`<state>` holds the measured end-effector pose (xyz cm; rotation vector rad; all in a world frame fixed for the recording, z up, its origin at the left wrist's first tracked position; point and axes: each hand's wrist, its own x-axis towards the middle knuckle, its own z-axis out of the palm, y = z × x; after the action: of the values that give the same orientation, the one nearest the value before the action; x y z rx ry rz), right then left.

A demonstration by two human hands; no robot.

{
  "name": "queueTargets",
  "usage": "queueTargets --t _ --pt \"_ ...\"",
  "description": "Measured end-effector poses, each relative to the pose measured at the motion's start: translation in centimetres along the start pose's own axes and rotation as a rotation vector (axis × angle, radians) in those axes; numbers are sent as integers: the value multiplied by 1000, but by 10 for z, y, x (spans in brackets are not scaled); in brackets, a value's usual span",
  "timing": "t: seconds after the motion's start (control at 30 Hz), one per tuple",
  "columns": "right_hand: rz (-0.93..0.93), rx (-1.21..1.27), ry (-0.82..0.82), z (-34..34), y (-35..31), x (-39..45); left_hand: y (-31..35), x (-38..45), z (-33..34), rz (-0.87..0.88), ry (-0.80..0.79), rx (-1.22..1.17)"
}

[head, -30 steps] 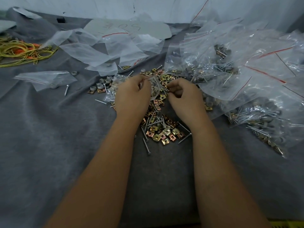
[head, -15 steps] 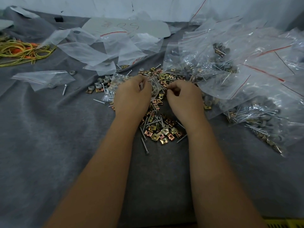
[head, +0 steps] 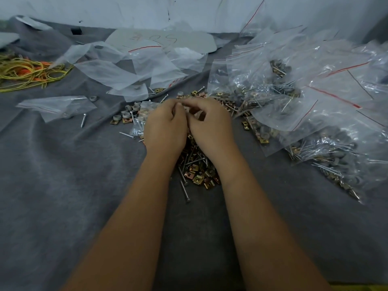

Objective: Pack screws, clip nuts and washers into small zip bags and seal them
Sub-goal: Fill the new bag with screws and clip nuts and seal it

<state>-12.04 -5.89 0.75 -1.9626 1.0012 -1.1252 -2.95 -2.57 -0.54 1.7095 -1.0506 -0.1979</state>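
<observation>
A second ago the two hands stood apart at the middle of the frame, with a gap between them over the small bag. Now the right hand (head: 210, 124) has come over to the left hand (head: 165, 127), so their fingertips meet at the top edge of the small bag (head: 144, 114). That bag is now mostly hidden behind both hands.

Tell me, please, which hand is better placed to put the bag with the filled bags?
Probably the right hand: the filled bags lie on its side. The left hand would cross over.
</observation>
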Motion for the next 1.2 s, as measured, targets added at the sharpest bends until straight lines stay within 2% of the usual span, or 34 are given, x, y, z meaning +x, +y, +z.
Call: queueTargets --t 0.1,0.2,0.27,0.33,0.4,0.47,0.7,0.93,1.07,1.2 --pt "74 111 74 -4 -7 9 -2 1 -2 -36 71 -32" --pt "197 -3 119 -14 -2 11 -2 1 -4 -59 88 -30" --pt "281 -132 29 -19 3 9 -1 1 -4 -66 81 -29" --pt "310 -220 -129 -23 9 5 -1 0 -5 -72 71 -27" --pt "288 -266 -248 -27 16 3 -1 0 -5 -76 59 -34" --pt "251 -267 -278 -32 21 0 -1 -1 -5 -83 49 -37" --pt "177 -327 -224 -36 26 -6 -2 -1 -4 -106 41 -65" --pt "193 -468 -59 -34 25 -8 -2 0 -4 -93 37 -68" --pt "158 -599 -85 -25 22 -7 -2 -1 -3 -81 40 -60" --pt "164 -558 -110 -23 19 -8 -3 -1 -3 -81 30 -63"
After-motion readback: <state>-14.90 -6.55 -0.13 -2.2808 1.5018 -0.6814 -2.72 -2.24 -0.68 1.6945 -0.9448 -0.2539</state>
